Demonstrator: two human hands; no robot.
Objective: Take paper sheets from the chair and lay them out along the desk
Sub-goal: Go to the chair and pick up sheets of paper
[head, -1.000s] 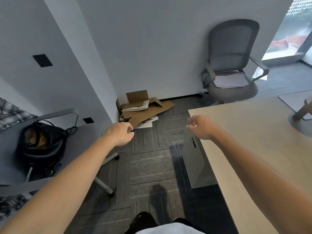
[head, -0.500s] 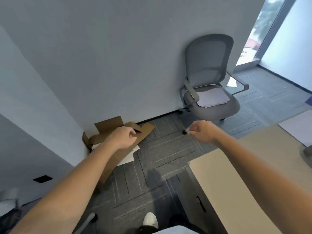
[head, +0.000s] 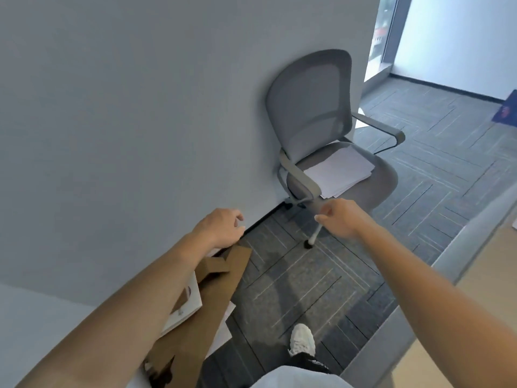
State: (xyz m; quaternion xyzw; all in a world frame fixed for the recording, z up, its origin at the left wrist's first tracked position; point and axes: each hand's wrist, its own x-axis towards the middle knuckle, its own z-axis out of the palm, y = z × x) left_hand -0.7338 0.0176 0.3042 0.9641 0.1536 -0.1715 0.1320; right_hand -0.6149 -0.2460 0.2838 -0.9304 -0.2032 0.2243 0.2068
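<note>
Just beyond my right hand [head: 340,218], up and a little to the right, the stack of paper sheets [head: 340,171] lies flat on the seat of the grey office chair [head: 310,107]. That grip is loosely curled with thumb and forefinger near each other, holding nothing. My left hand [head: 221,229] is also empty and half-curled, farther from the paper, over the cardboard scraps [head: 201,301] by the wall. The stack's long edge runs away to the right, its near corner pointing at my right grip, so I judge that hand reaches first. At my far right lies the table [head: 475,303], well apart from the chair.
</note>
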